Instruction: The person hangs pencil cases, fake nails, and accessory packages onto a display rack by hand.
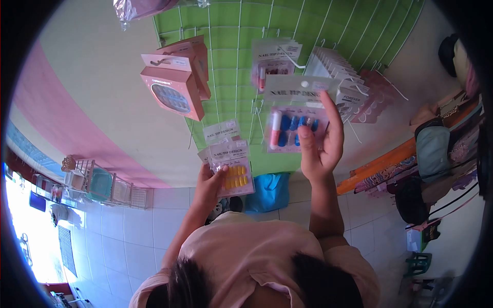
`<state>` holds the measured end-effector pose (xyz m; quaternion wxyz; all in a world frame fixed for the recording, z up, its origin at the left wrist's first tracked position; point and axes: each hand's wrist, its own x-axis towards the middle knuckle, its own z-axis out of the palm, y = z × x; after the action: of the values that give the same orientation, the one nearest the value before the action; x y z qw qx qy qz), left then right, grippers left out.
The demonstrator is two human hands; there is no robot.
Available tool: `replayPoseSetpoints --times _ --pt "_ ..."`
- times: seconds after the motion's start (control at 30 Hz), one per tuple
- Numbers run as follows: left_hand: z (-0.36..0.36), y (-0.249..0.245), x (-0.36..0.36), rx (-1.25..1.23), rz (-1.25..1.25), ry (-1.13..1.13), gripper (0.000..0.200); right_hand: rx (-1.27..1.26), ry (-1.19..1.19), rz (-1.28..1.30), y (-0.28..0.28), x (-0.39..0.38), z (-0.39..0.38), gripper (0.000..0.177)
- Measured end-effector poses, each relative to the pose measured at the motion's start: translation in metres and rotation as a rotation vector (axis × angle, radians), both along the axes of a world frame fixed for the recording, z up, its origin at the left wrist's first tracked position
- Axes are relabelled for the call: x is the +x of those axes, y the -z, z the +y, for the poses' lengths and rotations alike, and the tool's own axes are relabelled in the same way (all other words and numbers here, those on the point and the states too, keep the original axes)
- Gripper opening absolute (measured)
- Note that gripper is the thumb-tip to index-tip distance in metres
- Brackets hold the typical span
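My left hand (209, 186) holds a small stack of nail tip packs, the front one with yellow nails (236, 177). My right hand (326, 146) is raised higher and grips a nail tip pack with blue nails and a small pink tube (290, 127) by its right side, thumb in front. Just behind the blue pack, more nail tip packs (276, 56) hang on a hook of the white wire grid (239, 66). The fingers behind the blue pack are partly hidden.
Pink boxes (174, 84) hang at the upper left, and a row of white packs (336, 69) at the right. A blue bag (268, 192) stands below on the tiled floor. Shelves (110, 185) are at the left; fabrics and bags (434, 149) line the right.
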<state>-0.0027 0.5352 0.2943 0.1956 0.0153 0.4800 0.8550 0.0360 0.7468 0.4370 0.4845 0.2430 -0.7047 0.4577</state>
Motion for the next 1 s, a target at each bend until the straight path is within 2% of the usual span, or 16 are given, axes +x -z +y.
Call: replayPoseSetpoints --times 0.07,0.4,0.63,0.67,0.77,0.8,0.9,0.97,1.0 --pt "0.001 0.002 -0.001 0.0 -0.011 0.015 0.045 0.058 0.019 0.025 -0.01 -0.006 0.002 0.052" --pt "0.002 0.005 -0.002 0.012 -0.026 0.039 0.044 -0.119 -0.019 0.017 -0.012 -0.013 -0.007 0.05" --pt "0.003 0.002 -0.003 -0.041 0.017 0.002 0.045 -0.022 0.129 -0.124 -0.003 -0.056 0.008 0.047" --pt "0.003 0.006 -0.004 -0.036 0.023 0.006 0.046 -0.069 0.141 -0.188 -0.003 -0.066 0.009 0.047" --pt "0.007 0.004 -0.003 -0.045 0.069 0.005 0.047 0.194 0.527 -0.15 0.005 -0.081 0.013 0.051" --pt "0.008 0.002 -0.003 -0.05 0.091 0.0 0.047 0.254 0.686 -0.06 0.006 -0.075 0.008 0.051" --pt "0.007 0.008 -0.006 -0.049 0.125 -0.01 0.048 0.251 0.808 0.025 0.036 -0.05 -0.006 0.043" --pt "0.011 0.002 -0.002 -0.048 0.137 -0.086 0.047 -0.021 0.475 -0.449 0.057 -0.018 -0.033 0.036" --pt "0.013 -0.001 -0.002 -0.049 0.144 -0.125 0.047 0.021 0.432 -0.53 0.066 -0.008 -0.04 0.033"
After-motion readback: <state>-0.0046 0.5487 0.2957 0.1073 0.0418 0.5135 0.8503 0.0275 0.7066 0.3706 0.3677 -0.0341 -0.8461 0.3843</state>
